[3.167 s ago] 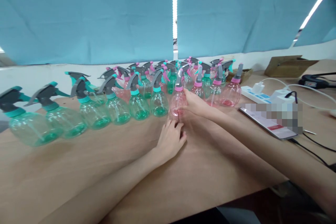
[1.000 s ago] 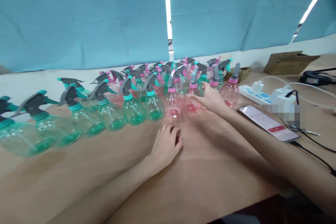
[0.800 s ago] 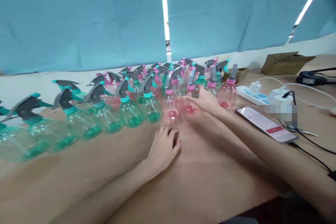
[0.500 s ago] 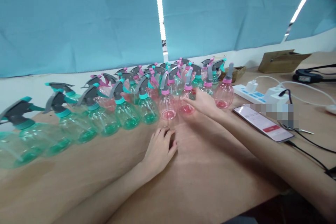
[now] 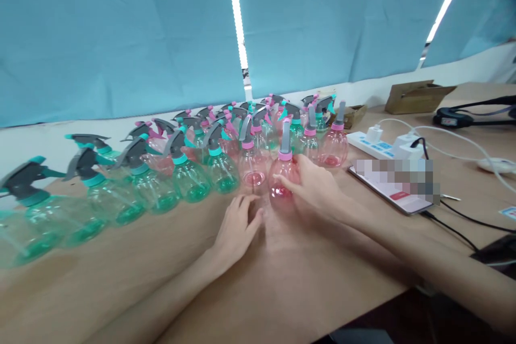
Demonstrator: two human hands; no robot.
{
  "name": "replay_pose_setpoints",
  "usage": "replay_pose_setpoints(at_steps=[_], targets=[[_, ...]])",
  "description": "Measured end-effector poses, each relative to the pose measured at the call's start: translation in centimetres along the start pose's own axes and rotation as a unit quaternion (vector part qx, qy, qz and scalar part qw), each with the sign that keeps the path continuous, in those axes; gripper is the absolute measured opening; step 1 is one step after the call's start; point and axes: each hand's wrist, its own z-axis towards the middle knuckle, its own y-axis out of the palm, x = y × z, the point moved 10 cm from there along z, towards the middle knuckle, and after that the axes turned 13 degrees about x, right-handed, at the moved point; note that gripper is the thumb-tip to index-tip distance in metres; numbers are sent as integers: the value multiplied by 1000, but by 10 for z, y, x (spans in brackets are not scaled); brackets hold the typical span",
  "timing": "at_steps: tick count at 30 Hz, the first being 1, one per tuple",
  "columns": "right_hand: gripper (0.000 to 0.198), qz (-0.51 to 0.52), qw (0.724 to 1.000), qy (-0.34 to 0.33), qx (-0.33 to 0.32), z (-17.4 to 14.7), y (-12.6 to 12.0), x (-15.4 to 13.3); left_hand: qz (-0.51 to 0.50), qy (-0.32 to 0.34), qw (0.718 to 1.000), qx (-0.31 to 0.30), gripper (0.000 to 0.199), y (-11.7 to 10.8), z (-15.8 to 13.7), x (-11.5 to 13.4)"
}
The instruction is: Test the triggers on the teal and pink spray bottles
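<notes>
A clear pink spray bottle with a grey trigger head and pink collar is in the grip of my right hand, thumb across its front and fingers round its right side. It is upright. My left hand hovers low over or rests on the table, fingers a little curled and apart, with nothing in it. Just beyond it stands another pink spray bottle. A row of green spray bottles reaches to the left, and more pink and green ones crowd behind.
On the right lie a phone with a cable, a white power strip with plugs, and a white mouse. Farther back are an open cardboard box and a black strapped device. The table's front edge shows at lower right.
My right hand has brought the pink spray bottle out of the row, nearer to me. My left hand has shifted slightly left in the picture, and the view has turned a little.
</notes>
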Motion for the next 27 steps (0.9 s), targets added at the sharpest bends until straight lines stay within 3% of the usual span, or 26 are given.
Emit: replay_pose_setpoints(at_steps=[7, 11, 15, 20, 24, 27], targets=[[57, 112, 991, -66, -23, -33, -8, -40, -133, -32, 989, 58, 34, -21, 9, -1], [54, 135, 988, -61, -39, -46, -3, -57, -217, 0, 972, 86, 52, -40, 19, 15], [50, 176, 979, -56, -87, -65, 0, -80, -236, 10, 967, 94, 61, -61, 23, 37], [60, 149, 980, -98, -92, -85, -3, -104, -228, 19, 971, 67, 40, -76, 14, 67], [71, 119, 985, -120, -48, -89, -5, -108, -219, -22, 973, 62, 33, -78, 9, 68], [76, 99, 985, -131, -52, -91, -4, -107, -203, -25, 976, 71, 22, -78, 8, 65]])
